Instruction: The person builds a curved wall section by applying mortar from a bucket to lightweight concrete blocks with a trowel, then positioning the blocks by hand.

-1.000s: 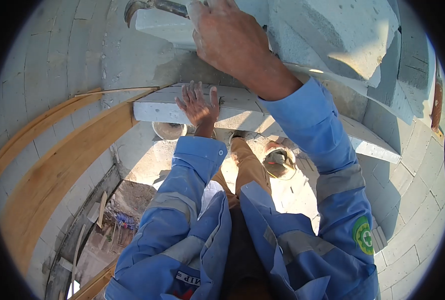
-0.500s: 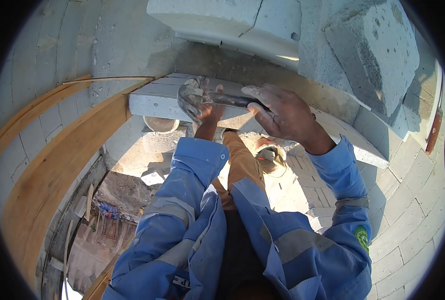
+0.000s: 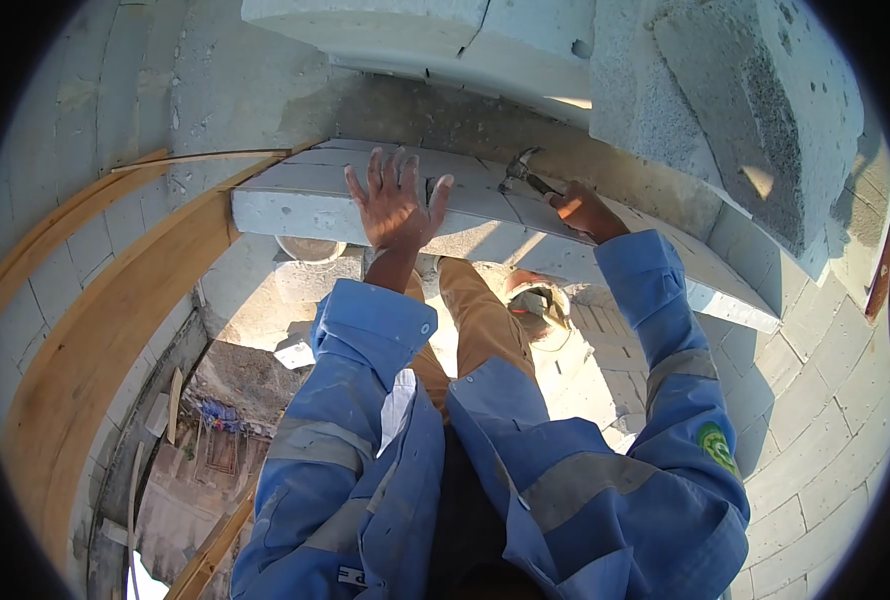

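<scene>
The right hand held the claw hammer, fingers closed around its handle. The hammer head was located at the top face of the block ledge; contact could not be determined. The left hand was at the ledge's front edge, fingers spread wide.

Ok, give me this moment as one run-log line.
left hand: open, fingers spread over block ledge, contact unclear | right hand: gripping hammer, head over block ledge | wooden board: at left
</scene>
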### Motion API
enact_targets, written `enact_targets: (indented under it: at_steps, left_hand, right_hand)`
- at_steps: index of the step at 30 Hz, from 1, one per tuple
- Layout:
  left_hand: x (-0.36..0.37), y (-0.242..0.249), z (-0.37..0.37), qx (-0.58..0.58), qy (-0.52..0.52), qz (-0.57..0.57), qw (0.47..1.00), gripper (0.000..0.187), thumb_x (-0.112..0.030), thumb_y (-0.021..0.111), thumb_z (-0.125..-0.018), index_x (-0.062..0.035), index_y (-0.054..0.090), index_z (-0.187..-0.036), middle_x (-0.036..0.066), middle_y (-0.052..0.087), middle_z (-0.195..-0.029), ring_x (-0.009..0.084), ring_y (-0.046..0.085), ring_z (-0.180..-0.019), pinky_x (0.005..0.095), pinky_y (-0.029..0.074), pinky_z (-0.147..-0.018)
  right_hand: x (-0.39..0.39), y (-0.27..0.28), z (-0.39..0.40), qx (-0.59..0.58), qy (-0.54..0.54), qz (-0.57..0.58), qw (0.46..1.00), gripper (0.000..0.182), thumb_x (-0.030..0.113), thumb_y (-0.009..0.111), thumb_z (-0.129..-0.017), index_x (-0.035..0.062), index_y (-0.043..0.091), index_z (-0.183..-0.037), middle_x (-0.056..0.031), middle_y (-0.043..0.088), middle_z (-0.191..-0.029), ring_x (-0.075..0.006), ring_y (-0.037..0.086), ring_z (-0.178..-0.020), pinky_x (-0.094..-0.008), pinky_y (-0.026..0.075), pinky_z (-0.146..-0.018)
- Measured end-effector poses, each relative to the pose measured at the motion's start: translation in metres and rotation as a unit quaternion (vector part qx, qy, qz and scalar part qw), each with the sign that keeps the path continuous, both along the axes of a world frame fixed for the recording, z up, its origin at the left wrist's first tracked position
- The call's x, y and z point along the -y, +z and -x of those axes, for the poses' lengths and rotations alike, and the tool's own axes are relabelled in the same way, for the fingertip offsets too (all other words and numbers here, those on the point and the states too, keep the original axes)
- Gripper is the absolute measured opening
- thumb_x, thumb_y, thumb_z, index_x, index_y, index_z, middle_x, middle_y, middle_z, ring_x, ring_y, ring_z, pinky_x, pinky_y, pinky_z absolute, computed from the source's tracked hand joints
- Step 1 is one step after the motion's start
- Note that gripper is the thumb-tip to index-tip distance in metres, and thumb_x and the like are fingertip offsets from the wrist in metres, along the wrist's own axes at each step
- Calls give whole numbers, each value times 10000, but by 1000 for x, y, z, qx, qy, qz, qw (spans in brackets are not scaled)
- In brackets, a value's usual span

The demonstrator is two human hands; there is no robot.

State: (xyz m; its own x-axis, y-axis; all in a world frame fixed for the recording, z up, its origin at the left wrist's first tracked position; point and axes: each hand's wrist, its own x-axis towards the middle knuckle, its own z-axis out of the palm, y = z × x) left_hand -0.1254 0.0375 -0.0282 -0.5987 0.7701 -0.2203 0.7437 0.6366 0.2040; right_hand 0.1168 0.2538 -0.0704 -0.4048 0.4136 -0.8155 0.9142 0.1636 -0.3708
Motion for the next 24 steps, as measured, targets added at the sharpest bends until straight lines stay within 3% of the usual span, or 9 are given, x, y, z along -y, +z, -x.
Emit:
enact_targets:
  at_steps: [1, 7, 8, 11, 14, 16, 20, 22, 24]
  left_hand:
    - [-1, 0, 1, -2, -2, 0, 1000, 672, -668, 475, -934, -130, 652, -1295, 54, 530, -1437, 275, 305, -1469, 616, 38, -1215]
    - [-3, 3, 1, 14, 23, 20, 999, 636, -643, 483, -940, -127, 674, -1259, 44, 541, -1423, 270, 331, -1448, 586, 41, -1220]
    - [-2, 2, 1, -11, 18, 7, 1000, 583, -615, 514, -940, -134, 669, -1231, 29, 563, -1381, 261, 359, -1425, 581, 82, -1215]
    - [-2, -1, 0, -35, 14, -14, 999, 516, -573, 555, -940, -134, 669, -1186, 18, 589, -1334, 256, 396, -1396, 577, 135, -1205]
    - [1, -1, 2, -23, 18, -17, 999, 514, -559, 557, -938, -124, 682, -1181, 32, 584, -1350, 262, 393, -1399, 574, 138, -1202]
    - [0, -1, 1, -9, 16, -18, 1000, 526, -558, 549, -936, -121, 690, -1193, 44, 576, -1371, 264, 382, -1409, 571, 127, -1205]
    - [-3, -2, 2, -10, 24, -27, 999, 495, -522, 559, -937, -115, 688, -1186, 47, 584, -1355, 270, 389, -1403, 571, 146, -1200]
    - [1, -1, 2, -14, 24, -25, 999, 490, -516, 556, -940, -115, 685, -1189, 48, 586, -1349, 271, 390, -1402, 570, 147, -1200]
    - [-1, 0, 1, -6, 25, -25, 999, 488, -504, 556, -940, -115, 673, -1211, 49, 583, -1346, 272, 388, -1402, 572, 150, -1199]
  right_hand:
    - [0, -2, 1, -5, 74, -9, 997, 556, 362, 613, -964, -97, 590, -651, -198, 548, -522, -285, 603, -467, -463, 448, -485]
    - [0, 7, 9, -41, 69, -31, 996, 544, 365, 632, -946, -126, 606, -714, -233, 593, -591, -325, 623, -526, -485, 473, -529]
    - [-1, 1, 6, -41, 66, -29, 997, 544, 365, 632, -946, -126, 606, -714, -233, 593, -591, -325, 623, -526, -485, 473, -529]
    - [-6, -1, 12, -42, 128, -65, 989, 535, 380, 621, -943, -131, 636, -784, -293, 637, -697, -387, 664, -621, -490, 515, -620]
    - [-7, 11, 14, 34, 36, -2, 999, 538, 396, 610, -942, -132, 653, -845, -346, 650, -790, -446, 691, -752, -496, 532, -727]
    - [-5, 17, 10, 7, 109, -19, 994, 537, 395, 615, -934, -135, 656, -855, -367, 646, -817, -482, 683, -853, -499, 526, -776]
    - [-9, 14, 10, 13, 119, -21, 993, 539, 394, 627, -929, -141, 656, -864, -354, 656, -820, -486, 683, -845, -503, 528, -775]
    - [4, 16, 8, -45, 80, -124, 988, 521, 373, 615, -944, -143, 659, -882, -351, 661, -826, -486, 682, -853, -504, 527, -790]
    - [-2, 18, 18, -12, 119, -71, 990, 505, 361, 603, -955, -138, 661, -906, -341, 665, -817, -479, 685, -843, -507, 526, -795]
